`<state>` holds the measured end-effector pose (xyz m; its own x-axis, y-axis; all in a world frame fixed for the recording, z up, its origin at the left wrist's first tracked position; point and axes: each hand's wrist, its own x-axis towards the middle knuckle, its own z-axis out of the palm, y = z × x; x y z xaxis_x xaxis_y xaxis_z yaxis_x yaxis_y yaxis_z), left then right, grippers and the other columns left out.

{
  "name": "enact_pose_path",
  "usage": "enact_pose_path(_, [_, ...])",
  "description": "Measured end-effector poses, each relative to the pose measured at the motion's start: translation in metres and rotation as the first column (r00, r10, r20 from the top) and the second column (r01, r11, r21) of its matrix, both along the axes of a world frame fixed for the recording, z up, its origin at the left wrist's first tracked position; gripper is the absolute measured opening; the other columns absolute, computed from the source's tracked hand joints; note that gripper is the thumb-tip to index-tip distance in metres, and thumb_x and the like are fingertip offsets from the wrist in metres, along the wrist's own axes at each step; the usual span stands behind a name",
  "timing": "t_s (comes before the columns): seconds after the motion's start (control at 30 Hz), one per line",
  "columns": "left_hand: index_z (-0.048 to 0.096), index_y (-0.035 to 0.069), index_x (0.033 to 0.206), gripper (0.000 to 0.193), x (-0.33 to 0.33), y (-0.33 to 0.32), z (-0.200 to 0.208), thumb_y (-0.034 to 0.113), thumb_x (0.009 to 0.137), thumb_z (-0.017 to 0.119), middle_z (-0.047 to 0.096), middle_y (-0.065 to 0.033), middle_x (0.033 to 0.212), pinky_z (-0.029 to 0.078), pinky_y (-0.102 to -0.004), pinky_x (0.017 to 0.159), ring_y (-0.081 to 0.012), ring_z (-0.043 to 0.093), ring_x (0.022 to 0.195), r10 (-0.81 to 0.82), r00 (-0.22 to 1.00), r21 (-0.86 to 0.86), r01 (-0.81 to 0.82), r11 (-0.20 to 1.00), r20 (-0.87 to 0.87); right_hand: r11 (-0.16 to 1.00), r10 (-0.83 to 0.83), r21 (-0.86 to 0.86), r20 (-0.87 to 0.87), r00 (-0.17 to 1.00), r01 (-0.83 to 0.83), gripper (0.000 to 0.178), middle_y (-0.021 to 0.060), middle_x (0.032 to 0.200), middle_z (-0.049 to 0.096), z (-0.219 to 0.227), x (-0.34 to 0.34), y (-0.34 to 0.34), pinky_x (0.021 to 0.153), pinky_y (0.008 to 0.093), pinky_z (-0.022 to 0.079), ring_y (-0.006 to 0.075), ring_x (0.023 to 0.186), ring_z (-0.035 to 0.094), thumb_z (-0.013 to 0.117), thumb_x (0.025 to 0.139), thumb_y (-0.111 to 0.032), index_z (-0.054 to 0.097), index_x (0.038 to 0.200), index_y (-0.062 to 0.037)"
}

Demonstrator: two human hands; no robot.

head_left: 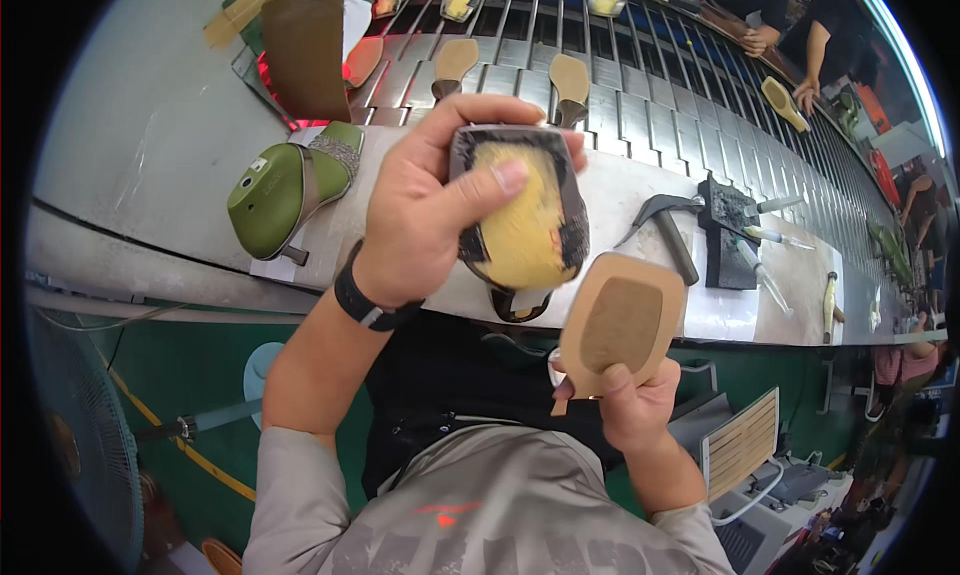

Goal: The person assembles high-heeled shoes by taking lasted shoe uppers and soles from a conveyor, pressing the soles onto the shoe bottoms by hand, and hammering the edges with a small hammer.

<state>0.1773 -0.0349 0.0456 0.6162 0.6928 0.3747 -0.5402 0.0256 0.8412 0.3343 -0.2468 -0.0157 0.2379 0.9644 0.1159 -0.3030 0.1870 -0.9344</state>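
The person wears a grey shirt [480, 485] and black wristband [362, 309].

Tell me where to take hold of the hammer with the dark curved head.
The hammer is probably best taken by its straight dark handle, from the wearer's side of the pale worktop: its free end points that way, and the curved head lies beyond.
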Motion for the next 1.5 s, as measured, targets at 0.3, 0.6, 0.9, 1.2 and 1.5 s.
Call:
enact_pose_path(0.3, [0.049,-0.003,0.137,0.045,-0.006,-0.027,-0.003,0.029,0.107,0.058,0.062,-0.0339,0.135,0.055,-0.0523,0.106,-0.0404,0.065,0.126,-0.095,0.994,0.018,0.094,0.995,0.055,0.97,0.201,-0.132,-0.031,0.979,-0.204,0.025,0.0168,0.086,0.078,0.053,-0.02,0.047,0.064,0.0307,0.063,0.0176,0.074,0.075,0.058,0.105,-0.009,0.073,0.103,0.0111])
enact_pose_path(0.6, [0.05,-0.003,0.131,0.07,-0.01,-0.028,-0.008,0.043,0.088,0.08,0.063,-0.0329,0.132,0.055,-0.0488,0.104,-0.0363,0.067,0.124,-0.086,0.996,0.121,0.087,0.989,-0.016,0.982,0.179,-0.048,-0.05,0.983,-0.181,0.028,0.0204,0.087,0.077,0.048,-0.024,0.045,0.062,0.0327,0.063,0.0219,0.074,0.076,0.058,0.105,-0.012,0.072,0.105,0.0127])
enact_pose_path(0.9, [0.05,-0.004,0.13,0.061,-0.01,-0.029,-0.005,0.043,0.096,0.071,0.063,-0.0346,0.132,0.056,-0.0474,0.103,-0.0352,0.067,0.122,-0.079,0.996,0.124,0.082,0.989,-0.029,0.982,0.172,-0.073,-0.034,0.984,-0.174,0.028,0.0195,0.086,0.077,0.051,-0.023,0.045,0.06,0.0324,0.062,0.0208,0.07,0.075,0.058,0.105,-0.012,0.072,0.099,0.0121])
enact_pose_path(1.2, [0.056,-0.006,0.125,0.064,-0.013,-0.032,0.004,0.051,0.113,0.03,0.062,-0.0386,0.131,0.055,-0.0495,0.104,-0.0417,0.067,0.122,-0.098,0.993,0.005,0.099,0.995,-0.062,0.978,0.181,-0.1,-0.015,0.983,-0.181,0.03,0.0157,0.081,0.077,0.051,-0.023,0.045,0.059,0.0306,0.061,0.018,0.068,0.074,0.056,0.107,-0.012,0.074,0.095,0.0094])
enact_pose_path(1.5, [0.057,-0.008,0.129,0.073,-0.015,-0.029,-0.002,0.058,0.111,0.03,0.061,-0.039,0.133,0.055,-0.0501,0.105,-0.0416,0.066,0.124,-0.136,0.99,0.023,0.137,0.99,-0.037,0.975,0.195,-0.117,0.045,0.98,-0.188,0.031,0.0156,0.081,0.077,0.053,-0.02,0.042,0.058,0.03,0.06,0.0176,0.069,0.074,0.058,0.107,-0.014,0.073,0.095,0.0098])
